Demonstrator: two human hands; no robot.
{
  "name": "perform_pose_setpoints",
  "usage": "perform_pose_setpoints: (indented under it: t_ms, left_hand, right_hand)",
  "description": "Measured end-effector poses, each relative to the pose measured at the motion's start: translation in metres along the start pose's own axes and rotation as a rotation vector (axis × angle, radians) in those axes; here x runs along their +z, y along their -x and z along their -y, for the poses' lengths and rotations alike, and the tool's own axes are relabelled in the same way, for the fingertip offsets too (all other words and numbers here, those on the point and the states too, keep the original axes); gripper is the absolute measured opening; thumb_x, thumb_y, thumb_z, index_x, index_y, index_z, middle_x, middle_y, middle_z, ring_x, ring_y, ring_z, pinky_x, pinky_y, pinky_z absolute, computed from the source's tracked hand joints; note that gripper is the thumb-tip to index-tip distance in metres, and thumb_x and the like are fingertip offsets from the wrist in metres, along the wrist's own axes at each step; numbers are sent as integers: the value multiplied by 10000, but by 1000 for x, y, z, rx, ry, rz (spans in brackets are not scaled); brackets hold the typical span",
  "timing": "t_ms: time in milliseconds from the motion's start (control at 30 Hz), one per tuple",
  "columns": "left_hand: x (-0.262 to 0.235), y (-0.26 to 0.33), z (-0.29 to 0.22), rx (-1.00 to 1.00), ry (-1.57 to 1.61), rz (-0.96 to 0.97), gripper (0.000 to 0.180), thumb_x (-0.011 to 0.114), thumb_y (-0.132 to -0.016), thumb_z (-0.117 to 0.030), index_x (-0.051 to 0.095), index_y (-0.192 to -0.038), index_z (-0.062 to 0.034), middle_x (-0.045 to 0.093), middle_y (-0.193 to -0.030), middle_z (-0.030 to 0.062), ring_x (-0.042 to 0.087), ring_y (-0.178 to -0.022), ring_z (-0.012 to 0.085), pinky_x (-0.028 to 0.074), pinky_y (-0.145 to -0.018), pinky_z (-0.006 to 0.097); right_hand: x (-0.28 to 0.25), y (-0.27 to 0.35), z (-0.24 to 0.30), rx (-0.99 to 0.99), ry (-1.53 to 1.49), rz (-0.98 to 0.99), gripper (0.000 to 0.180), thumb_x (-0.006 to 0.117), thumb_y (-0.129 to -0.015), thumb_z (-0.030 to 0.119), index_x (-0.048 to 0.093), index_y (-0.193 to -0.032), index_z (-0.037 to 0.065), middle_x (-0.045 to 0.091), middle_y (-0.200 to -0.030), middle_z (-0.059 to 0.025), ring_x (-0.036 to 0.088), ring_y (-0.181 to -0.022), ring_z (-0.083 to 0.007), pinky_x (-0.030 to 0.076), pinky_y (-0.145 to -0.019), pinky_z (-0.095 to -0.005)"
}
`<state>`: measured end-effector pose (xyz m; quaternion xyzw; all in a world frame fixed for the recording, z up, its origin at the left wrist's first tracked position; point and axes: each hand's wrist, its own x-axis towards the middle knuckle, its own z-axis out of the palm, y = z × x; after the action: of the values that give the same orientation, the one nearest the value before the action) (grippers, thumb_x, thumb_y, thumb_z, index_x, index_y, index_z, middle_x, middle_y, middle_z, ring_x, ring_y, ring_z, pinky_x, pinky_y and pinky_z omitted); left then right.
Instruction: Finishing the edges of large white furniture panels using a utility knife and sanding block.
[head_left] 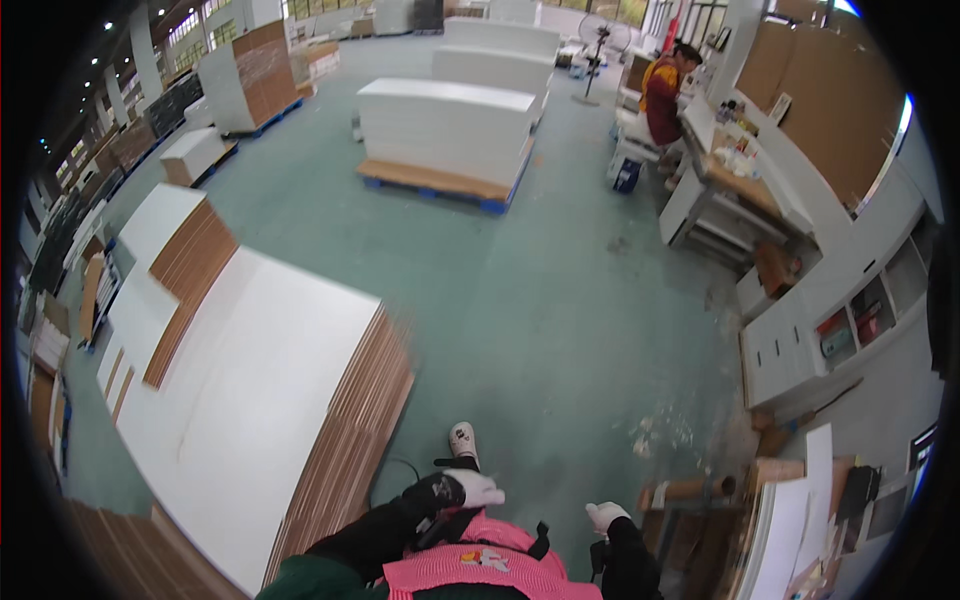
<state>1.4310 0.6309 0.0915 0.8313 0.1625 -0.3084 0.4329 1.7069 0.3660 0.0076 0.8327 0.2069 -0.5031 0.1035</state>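
- Two gloved hands: left hand [474,488], right hand [607,516].
- One shoe [463,441] on the floor.
- One large stack of white sheets [262,415] beside the hands.
- One stack of white sheets on a blue pallet [446,128] mid-floor.
- One other person [664,92] at a bench.
- One standing fan [603,38].
- One cardboard tube [692,489].

A wide hall with a green floor [560,300], scuffed and flecked pale toward four o'clock. At twelve o'clock a pallet of white sheets [447,125] sits on blue runners, with more white stacks behind it. At nine o'clock tall stacks of white-topped cardboard sheets [260,400] spread out. A long bench [745,185] runs along two o'clock beside white cabinets [800,340] with open shelves. A standing fan [603,40] stands near one o'clock. Ceiling lights glow at eleven o'clock.
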Motion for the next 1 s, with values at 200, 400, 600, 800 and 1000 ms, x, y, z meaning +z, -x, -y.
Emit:
perform_pose_setpoints:
  t_ms: [200,400,600,800,1000]
  left_hand:
    - [-158,-90,69,110,-48,39,623,346,-934,-574,647,-1165,-80,645,-1155,190,582,-1117,363,422,-977,427]
    - [-359,-143,85,145,-100,-128,611,348,-931,-546,647,-1131,-52,663,-1104,190,600,-1077,369,440,-956,439]
    - [-494,-144,144,118,9,-292,585,326,-928,-526,643,-1097,-65,660,-1079,191,603,-1041,382,454,-919,449]
    - [-568,-147,280,-188,148,-395,557,341,-947,-536,644,-1151,-115,642,-1160,163,585,-1088,376,439,-961,439]
    - [-645,-83,337,-509,770,-982,637,342,-953,-566,726,-821,-75,704,-804,107,672,-828,279,506,-803,386]
  right_hand:
    - [-81,-87,122,-212,-97,-37,539,476,-889,549,724,-1005,85,693,-927,-187,680,-770,-272,548,-633,-405]
    - [-101,-256,74,-487,322,-31,323,543,-882,388,651,-1082,158,677,-953,-190,650,-859,-388,523,-759,-455]
    - [-195,-340,149,-422,25,-258,344,559,-865,363,627,-1133,157,671,-1007,-192,639,-923,-391,529,-748,-467]
    - [-407,-447,288,-517,533,-227,336,549,-874,363,632,-1116,145,662,-1045,-193,637,-931,-393,529,-761,-465]
    - [-595,-533,519,-715,1102,-217,331,540,-882,364,636,-1099,132,653,-1083,-195,636,-939,-396,530,-774,-463]
